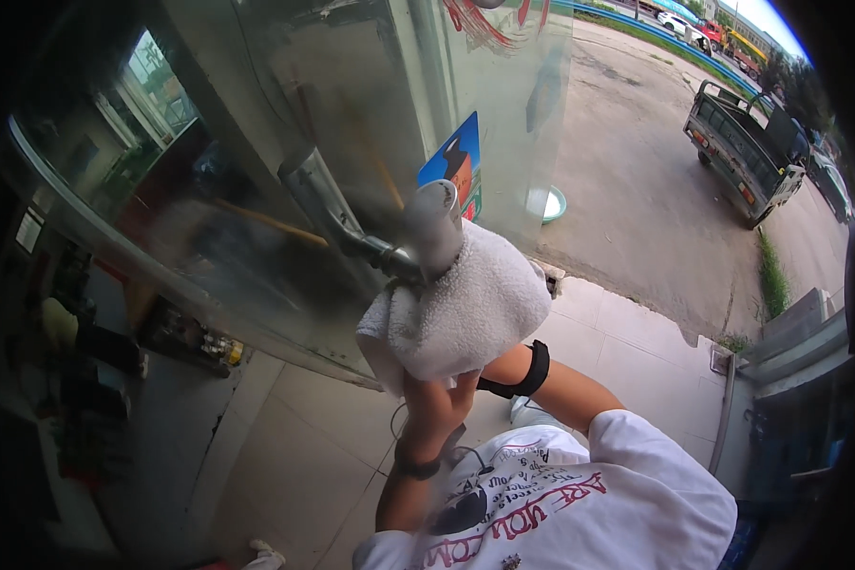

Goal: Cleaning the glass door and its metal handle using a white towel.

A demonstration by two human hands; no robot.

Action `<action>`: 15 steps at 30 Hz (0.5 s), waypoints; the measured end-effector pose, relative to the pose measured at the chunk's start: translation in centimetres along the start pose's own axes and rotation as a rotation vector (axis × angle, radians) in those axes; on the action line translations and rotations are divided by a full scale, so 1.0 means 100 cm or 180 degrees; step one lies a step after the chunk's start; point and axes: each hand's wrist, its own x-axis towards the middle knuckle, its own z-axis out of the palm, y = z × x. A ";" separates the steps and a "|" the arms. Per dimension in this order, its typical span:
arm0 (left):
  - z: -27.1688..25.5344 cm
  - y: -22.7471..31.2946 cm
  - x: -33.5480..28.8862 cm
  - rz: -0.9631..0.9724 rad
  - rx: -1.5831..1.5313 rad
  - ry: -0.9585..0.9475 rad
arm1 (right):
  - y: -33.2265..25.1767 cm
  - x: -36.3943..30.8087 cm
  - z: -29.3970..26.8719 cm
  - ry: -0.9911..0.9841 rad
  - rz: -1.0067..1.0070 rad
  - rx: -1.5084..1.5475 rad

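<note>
A white terry towel [480, 309] is wrapped around the lower part of a metal tube handle [437, 214] on a glass door. My left hand [437, 404] comes up from below into the towel's folds and grips it. From the right, my right hand [505, 367] presses into the towel and holds it against the handle. Cloth hides the fingers of both hands. A second arm of the handle [323, 195] shows through the glass, left of the towel. Black bands circle both of my wrists.
The glass door [351, 57] stands upright in front of me, bearing a colourful sticker [458, 157]. Beyond it are a basin [554, 204] on the ground and a parked cargo tricycle [746, 142]. Pale floor tiles [608, 332] lie below. A small machine [195, 337] stands at left.
</note>
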 end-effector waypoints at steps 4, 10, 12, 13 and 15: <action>0.027 -0.010 -0.038 -0.0530 -0.0152 0.0098 | 0.015 -0.034 0.021 0.0203 0.0344 0.0373; 0.054 -0.024 -0.097 -0.1137 -0.0017 -0.0217 | 0.030 -0.088 0.034 0.0294 0.0697 0.0737; 0.064 -0.020 -0.102 -0.1222 0.0116 -0.0088 | 0.037 -0.099 0.027 0.0317 0.0741 0.0706; 0.069 -0.020 -0.108 -0.1317 0.0033 -0.0056 | 0.042 -0.102 0.020 0.0346 0.0749 0.0672; 0.082 -0.006 -0.111 -0.1194 0.0309 0.0129 | 0.049 -0.105 -0.003 0.0375 0.0739 0.0650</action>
